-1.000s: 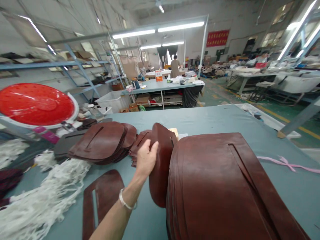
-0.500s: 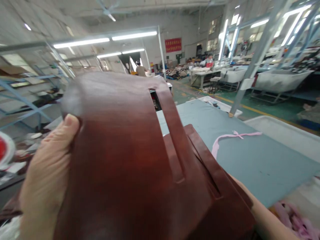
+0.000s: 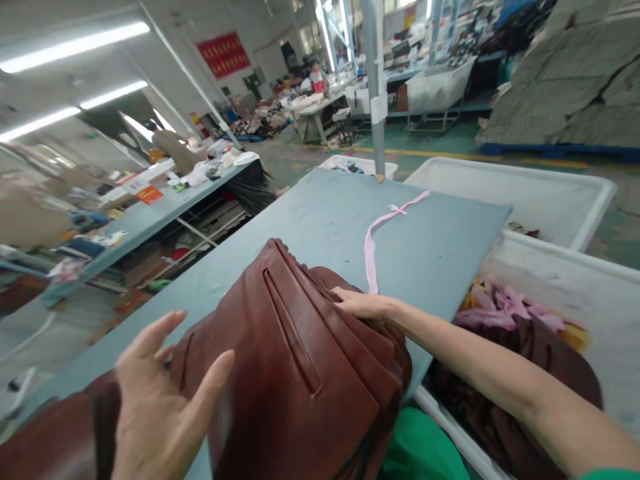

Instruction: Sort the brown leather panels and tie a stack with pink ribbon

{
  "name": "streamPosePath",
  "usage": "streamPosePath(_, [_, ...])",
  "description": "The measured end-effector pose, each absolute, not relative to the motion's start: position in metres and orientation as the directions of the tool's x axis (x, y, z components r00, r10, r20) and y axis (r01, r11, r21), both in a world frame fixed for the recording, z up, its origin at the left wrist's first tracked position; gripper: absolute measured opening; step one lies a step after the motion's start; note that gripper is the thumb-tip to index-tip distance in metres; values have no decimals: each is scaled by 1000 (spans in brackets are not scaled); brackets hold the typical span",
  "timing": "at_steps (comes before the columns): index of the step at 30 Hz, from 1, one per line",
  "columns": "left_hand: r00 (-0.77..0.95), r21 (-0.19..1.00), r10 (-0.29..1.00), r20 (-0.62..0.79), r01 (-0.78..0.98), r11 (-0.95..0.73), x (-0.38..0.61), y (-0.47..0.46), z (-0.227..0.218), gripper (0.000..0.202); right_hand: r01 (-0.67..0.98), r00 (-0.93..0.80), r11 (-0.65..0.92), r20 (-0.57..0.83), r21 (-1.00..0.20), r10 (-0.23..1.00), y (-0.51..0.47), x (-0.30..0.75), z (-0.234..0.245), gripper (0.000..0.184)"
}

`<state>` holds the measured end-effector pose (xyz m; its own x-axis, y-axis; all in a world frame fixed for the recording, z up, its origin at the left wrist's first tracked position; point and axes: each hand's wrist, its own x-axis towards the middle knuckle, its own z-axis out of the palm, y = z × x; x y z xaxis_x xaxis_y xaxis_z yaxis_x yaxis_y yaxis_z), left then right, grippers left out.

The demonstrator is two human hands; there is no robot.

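Note:
A stack of dark brown, leather-like panels point(image 3: 260, 373) lies in front of me on a blue-grey table point(image 3: 320, 213). The top panel has a long welted slit, and several edges overlap on its right side. My right hand point(image 3: 363, 303) grips the stack at that right edge; its fingers are partly hidden among the layers. At the stack's left, my left hand point(image 3: 165, 393) is open, thumb and fingers spread, holding nothing. Another brown piece point(image 3: 50, 433) lies at the lower left, beyond the left wrist.
A pink strip point(image 3: 371, 257) lies across the table. White bins point(image 3: 550, 267) stand along its right side, one with brown pieces and pink and yellow cloth. A metal post point(image 3: 375, 100) rises at the far edge. A cluttered table point(image 3: 135, 217) stands left; people work farther back.
The panel that my left hand held up has come down onto the stack, and that hand has let go. My view has turned right and downward, bringing my right hand into sight.

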<state>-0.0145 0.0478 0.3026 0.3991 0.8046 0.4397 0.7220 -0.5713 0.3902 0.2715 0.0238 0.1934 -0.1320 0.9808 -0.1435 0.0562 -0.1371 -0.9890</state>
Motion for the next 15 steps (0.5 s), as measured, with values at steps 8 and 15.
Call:
streamPosePath(8, [709,250,687,158,645,-722,48,46,288,54,51,-44,-223,-225,-973,973,43,323,147,50])
streamPosePath(15, [697,238,693,185,653,-719,43,49,283,55,-22,534,-494,-428,-869,729,70,371,66,34])
